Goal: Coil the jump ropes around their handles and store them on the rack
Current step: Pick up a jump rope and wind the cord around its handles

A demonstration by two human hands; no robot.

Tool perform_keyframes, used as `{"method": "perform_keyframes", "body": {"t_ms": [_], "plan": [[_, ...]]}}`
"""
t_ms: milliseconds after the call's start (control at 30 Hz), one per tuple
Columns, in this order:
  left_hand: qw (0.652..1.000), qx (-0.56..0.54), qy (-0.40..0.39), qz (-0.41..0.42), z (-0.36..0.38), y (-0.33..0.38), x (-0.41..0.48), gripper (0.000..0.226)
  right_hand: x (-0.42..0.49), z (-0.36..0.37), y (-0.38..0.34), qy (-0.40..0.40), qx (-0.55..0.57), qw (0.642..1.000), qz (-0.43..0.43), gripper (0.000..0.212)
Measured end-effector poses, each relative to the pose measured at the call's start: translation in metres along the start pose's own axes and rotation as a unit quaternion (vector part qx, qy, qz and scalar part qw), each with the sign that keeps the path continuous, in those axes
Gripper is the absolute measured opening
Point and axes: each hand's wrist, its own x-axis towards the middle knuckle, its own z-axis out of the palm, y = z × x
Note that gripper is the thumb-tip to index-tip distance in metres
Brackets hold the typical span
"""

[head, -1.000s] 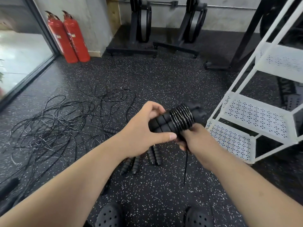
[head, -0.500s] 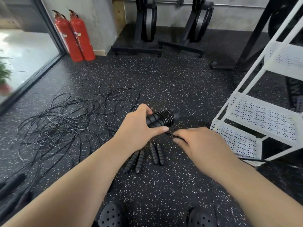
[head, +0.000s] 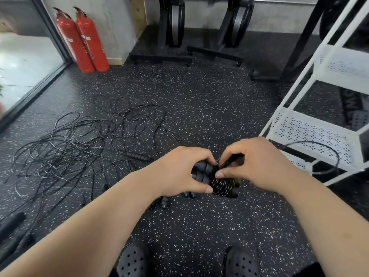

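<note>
The thumb (head: 220, 174) and forefinger of the right hand (head: 259, 166) are pinched on the thin black cord just above the coil (head: 222, 184), which is wound round one end of the paired foam handles (head: 200, 172). The left hand (head: 179, 172) has its fingers curled over those handles and its thumb laid along the near side, holding the bundle low over the floor in front of the person.

From where I stand, the weak spot looks like that pinch. The cord seems springy, and the turns sit close to the handle ends, so a slack moment could let them slide off and unwind.

The loose tail (head: 327, 150) swings out to the right in a wide loop over the bottom shelf of the white rack (head: 311, 128). A firm pull might catch it on the shelf edge or a post and jerk it free of the fingers.

Spare handles (head: 137, 156) lie on the floor beside the hands, and the tangle of other jump ropes (head: 75, 148) spreads off to the left. If the tail drops into those, it could foul.
</note>
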Motion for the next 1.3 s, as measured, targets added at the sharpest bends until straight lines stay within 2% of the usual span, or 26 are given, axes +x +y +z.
{"method": "perform_keyframes", "body": {"t_ms": [200,300,500,567,667,700,733,833,933,1000,1067,1200,1300], "plan": [[0.988,-0.141,-0.060,-0.015,-0.008,0.013,-0.005,0.050,0.001,-0.016,0.011,-0.040,0.127,0.991,-0.015,0.019],[0.975,-0.208,-0.077,-0.018,-0.010,0.017,-0.008,0.053,0.000,-0.018,0.017,-0.028,0.203,0.979,-0.012,0.018],[0.962,-0.269,-0.046,0.007,-0.017,0.017,-0.009,0.047,0.003,-0.018,0.015,-0.027,0.321,0.947,0.013,0.018],[0.936,-0.350,-0.042,0.011,-0.017,0.018,-0.010,0.041,0.002,-0.014,0.014,-0.043,0.369,0.928,0.036,0.017],[0.838,-0.546,-0.020,0.001,-0.021,0.016,-0.011,0.042,0.003,0.005,0.010,0.002,0.343,0.935,0.091,0.031],[0.818,-0.575,-0.005,-0.006,-0.022,0.013,-0.010,0.044,0.004,0.014,0.006,0.018,0.334,0.937,0.103,0.034],[0.812,-0.583,0.014,-0.015,-0.021,0.010,-0.008,0.042,0.007,0.025,0.005,0.024,0.339,0.933,0.116,0.034],[0.828,-0.551,0.075,-0.065,-0.015,-0.002,-0.001,0.031,0.013,0.050,-0.002,0.037,0.327,0.932,0.153,0.039],[0.850,-0.494,0.140,-0.118,-0.004,-0.010,0.005,0.026,0.017,0.064,-0.003,0.038,0.217,0.967,0.130,0.046],[0.851,-0.475,0.176,-0.139,0.001,-0.011,0.007,0.025,0.020,0.064,-0.003,0.055,0.169,0.977,0.117,0.049],[0.849,-0.460,0.212,-0.150,0.004,-0.010,0.009,0.027,0.021,0.063,-0.005,0.057,0.137,0.983,0.105,0.044],[0.855,-0.380,0.296,-0.192,0.001,-0.012,0.012,0.029,0.012,0.063,-0.017,0.003,0.050,0.997,0.058,0.020],[0.879,-0.279,0.316,-0.222,0.000,-0.019,0.011,0.033,0.003,0.065,-0.031,-0.016,-0.036,0.999,0.033,0.022]]}}
